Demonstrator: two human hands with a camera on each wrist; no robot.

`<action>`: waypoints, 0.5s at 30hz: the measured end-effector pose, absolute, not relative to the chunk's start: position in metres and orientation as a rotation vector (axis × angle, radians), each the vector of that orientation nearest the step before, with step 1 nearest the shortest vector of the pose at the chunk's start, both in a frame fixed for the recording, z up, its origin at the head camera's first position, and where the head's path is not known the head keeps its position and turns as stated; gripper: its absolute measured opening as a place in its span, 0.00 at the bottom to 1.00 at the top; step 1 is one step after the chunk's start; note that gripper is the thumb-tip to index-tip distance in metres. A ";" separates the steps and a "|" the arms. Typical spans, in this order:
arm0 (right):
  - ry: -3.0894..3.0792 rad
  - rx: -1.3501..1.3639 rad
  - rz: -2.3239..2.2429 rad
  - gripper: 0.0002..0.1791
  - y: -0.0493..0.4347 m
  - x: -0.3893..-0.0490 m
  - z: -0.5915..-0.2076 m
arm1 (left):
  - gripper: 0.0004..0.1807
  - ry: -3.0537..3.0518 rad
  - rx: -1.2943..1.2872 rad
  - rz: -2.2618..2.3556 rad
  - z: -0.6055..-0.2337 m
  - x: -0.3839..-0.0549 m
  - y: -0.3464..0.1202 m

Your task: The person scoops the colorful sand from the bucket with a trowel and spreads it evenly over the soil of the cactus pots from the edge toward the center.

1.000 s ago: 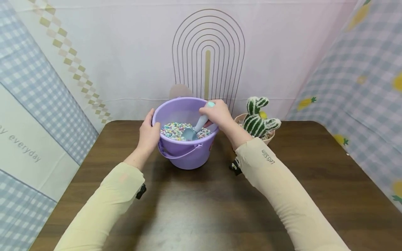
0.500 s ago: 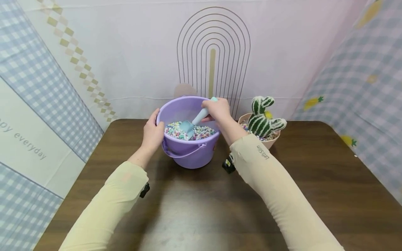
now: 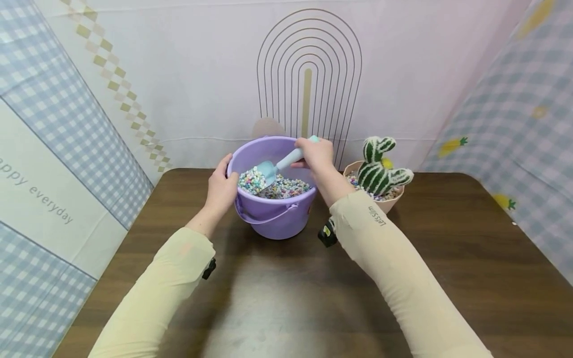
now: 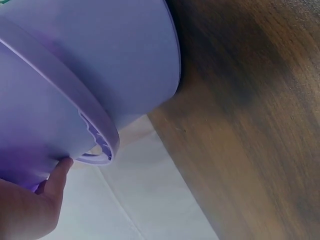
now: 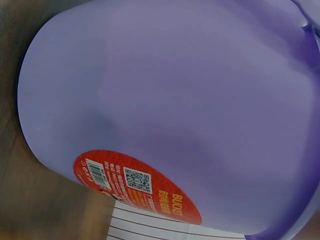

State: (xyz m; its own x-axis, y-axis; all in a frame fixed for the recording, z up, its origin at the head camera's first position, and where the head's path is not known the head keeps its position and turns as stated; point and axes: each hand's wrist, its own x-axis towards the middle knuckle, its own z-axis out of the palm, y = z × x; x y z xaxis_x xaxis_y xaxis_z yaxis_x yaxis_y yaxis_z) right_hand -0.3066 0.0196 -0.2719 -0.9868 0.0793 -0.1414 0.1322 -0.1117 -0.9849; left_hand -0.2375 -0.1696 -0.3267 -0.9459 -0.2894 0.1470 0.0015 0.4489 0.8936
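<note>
A purple bucket (image 3: 279, 221) stands on the table, partly filled with small multicoloured pebbles (image 3: 291, 189). My left hand (image 3: 221, 188) grips its left rim, thumb at the near edge. In the left wrist view that hand (image 4: 30, 207) shows beside the bucket's hanging handle (image 4: 75, 95). My right hand (image 3: 318, 155) holds a pale blue toy shovel (image 3: 290, 158) by its grip, over the right part of the opening. The shovel's blade slants down to the left, heaped with pebbles, just above the rest. Only the bucket's side and its red label (image 5: 135, 185) show in the right wrist view.
Right of the bucket, behind my right forearm, stands a peach pot (image 3: 394, 199) with pebbles and a green-and-white knitted cactus (image 3: 376, 174). The dark wooden table (image 3: 277, 298) reaches back to a patterned cloth wall (image 3: 201, 74). Checked cloths hang at both sides.
The shovel's blade has gone from dug into the pebbles to lifted, now carrying a heap. My right hand has risen slightly; my left stays on the rim. The head view has turned slightly left.
</note>
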 end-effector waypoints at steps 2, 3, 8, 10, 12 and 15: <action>2.025 0.265 -2.348 0.09 0.020 -0.308 -0.271 | 0.31 -2.423 0.250 -1.492 -0.326 -0.237 -0.169; 2.004 0.276 -2.373 0.08 0.021 -0.308 -0.271 | 0.31 -2.424 0.250 -1.495 -0.326 -0.237 -0.169; 1.918 0.321 -2.466 0.04 0.025 -0.311 -0.268 | 0.32 -2.428 0.253 -1.507 -0.325 -0.237 -0.169; 1.886 0.330 -2.494 0.04 0.027 -0.311 -0.267 | 0.32 -2.432 0.256 -1.507 -0.325 -0.237 -0.169; 1.852 0.339 -2.526 0.03 0.028 -0.312 -0.266 | 0.32 -2.435 0.260 -1.511 -0.325 -0.237 -0.169; 1.805 0.353 -2.577 0.03 0.031 -0.312 -0.264 | 0.33 -2.445 0.253 -1.503 -0.325 -0.237 -0.170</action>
